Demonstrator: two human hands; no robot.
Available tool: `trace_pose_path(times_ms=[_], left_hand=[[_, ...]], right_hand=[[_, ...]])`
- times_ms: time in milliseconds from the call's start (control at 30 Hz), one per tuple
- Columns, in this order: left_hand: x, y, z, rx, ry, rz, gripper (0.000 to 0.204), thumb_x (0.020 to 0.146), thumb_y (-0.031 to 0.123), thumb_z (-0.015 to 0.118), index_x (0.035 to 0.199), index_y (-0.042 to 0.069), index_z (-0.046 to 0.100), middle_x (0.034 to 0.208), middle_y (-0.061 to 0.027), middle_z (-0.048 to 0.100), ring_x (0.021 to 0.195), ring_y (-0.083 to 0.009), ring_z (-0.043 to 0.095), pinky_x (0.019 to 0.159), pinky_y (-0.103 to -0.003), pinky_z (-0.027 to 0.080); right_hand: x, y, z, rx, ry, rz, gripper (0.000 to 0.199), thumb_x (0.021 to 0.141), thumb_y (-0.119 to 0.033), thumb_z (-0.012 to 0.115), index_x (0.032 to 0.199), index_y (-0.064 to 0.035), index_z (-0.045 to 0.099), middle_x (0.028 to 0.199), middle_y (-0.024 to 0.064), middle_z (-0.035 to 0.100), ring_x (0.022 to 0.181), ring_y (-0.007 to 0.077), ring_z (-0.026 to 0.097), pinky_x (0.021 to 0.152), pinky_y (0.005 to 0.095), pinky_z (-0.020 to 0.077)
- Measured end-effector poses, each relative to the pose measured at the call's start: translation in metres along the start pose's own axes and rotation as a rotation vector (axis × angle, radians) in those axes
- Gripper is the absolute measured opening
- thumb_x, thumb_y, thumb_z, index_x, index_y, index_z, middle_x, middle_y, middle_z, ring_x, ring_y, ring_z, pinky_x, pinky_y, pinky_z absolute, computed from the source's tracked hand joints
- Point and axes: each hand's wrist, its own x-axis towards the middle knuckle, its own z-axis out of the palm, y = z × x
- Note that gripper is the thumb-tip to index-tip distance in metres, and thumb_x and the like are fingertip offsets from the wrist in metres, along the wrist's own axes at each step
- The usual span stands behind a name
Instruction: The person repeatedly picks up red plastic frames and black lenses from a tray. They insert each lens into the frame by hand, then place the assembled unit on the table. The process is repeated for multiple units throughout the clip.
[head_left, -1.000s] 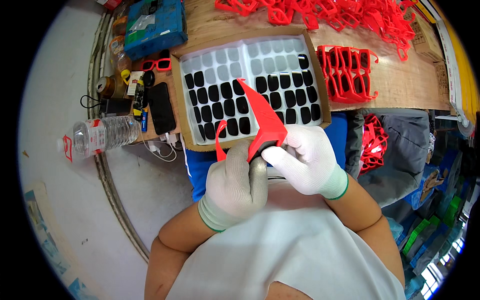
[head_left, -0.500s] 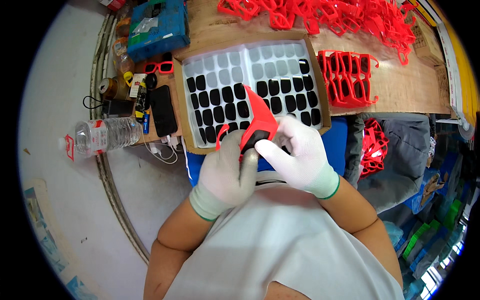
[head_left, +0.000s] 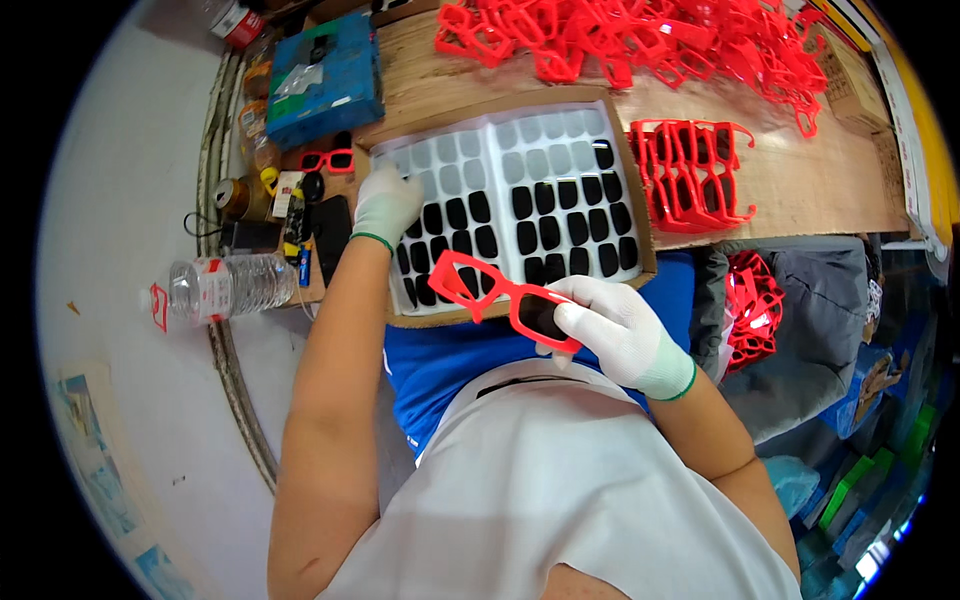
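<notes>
My right hand (head_left: 625, 335), in a white glove with a green cuff, grips a red glasses frame (head_left: 512, 288) at its right end, in front of the lens box. A dark lens (head_left: 538, 316) fills the frame's right opening; through the left opening the things behind show. My left hand (head_left: 388, 206), gloved too, is over the left part of the shallow cardboard box (head_left: 648, 225), fingers curled down among the lenses. What its fingertips hold, if anything, is hidden. Rows of black lenses (head_left: 577, 230) lie in the box's white insert, with pale pockets (head_left: 545, 163) along the far side.
Right of the box stand stacked red glasses (head_left: 690, 180); a heap of red frames (head_left: 640, 40) lies beyond. At left are a blue box (head_left: 325, 80), a phone (head_left: 331, 235), a glasses piece (head_left: 328, 161) and a water bottle (head_left: 230, 287). More red frames (head_left: 752, 312) lie in grey cloth at right.
My left hand has let go of the red frame and moved up and left to the lens box. My right hand keeps the frame, now turned with its front showing.
</notes>
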Motion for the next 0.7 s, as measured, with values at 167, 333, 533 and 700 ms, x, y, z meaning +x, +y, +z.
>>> trace_pose_path(times_ms=[167,333,533,700], left_hand=[[0.007,-0.001,0.020,0.040,-0.050,-0.135,0.050,0.085,0.030,0.061,0.124,-0.002,0.060,0.134,-0.0365,0.050,0.120,-0.0478,0.056,0.103,-0.048,0.047],[0.006,0.000,0.013,-0.008,-0.023,-0.115,0.040,0.085,0.027,0.063,0.117,0.002,0.064,0.116,-0.0283,0.064,0.111,-0.0413,0.063,0.097,-0.047,0.050],[-0.072,0.034,-0.029,-0.287,0.043,0.207,0.022,0.089,0.021,0.067,0.098,0.001,0.065,0.091,-0.0210,0.070,0.090,-0.0378,0.069,0.078,-0.045,0.054],[-0.167,0.051,-0.078,-0.792,-0.285,0.304,0.017,0.085,0.009,0.070,0.093,0.001,0.058,0.079,-0.0076,0.063,0.065,-0.0125,0.062,0.060,-0.028,0.052]], right_hand=[[-0.010,0.008,-0.013,0.214,0.035,0.004,0.032,0.094,-0.014,0.048,0.112,0.0096,0.060,0.084,0.0112,0.067,0.073,0.0131,0.063,0.076,0.0296,0.0518],[-0.010,0.004,-0.012,0.182,0.071,0.009,0.028,0.094,-0.012,0.046,0.106,0.0084,0.060,0.082,0.0101,0.067,0.075,0.0134,0.063,0.077,0.0305,0.0519],[-0.011,0.007,-0.007,0.144,0.056,-0.166,0.034,0.092,-0.007,0.046,0.119,0.0098,0.055,0.101,0.0162,0.067,0.092,0.0184,0.066,0.088,0.0346,0.0535],[-0.014,0.017,-0.002,0.348,0.022,-0.268,0.070,0.086,0.007,0.046,0.152,0.0001,0.024,0.124,0.0180,0.060,0.102,0.0211,0.066,0.094,0.0373,0.0528]])
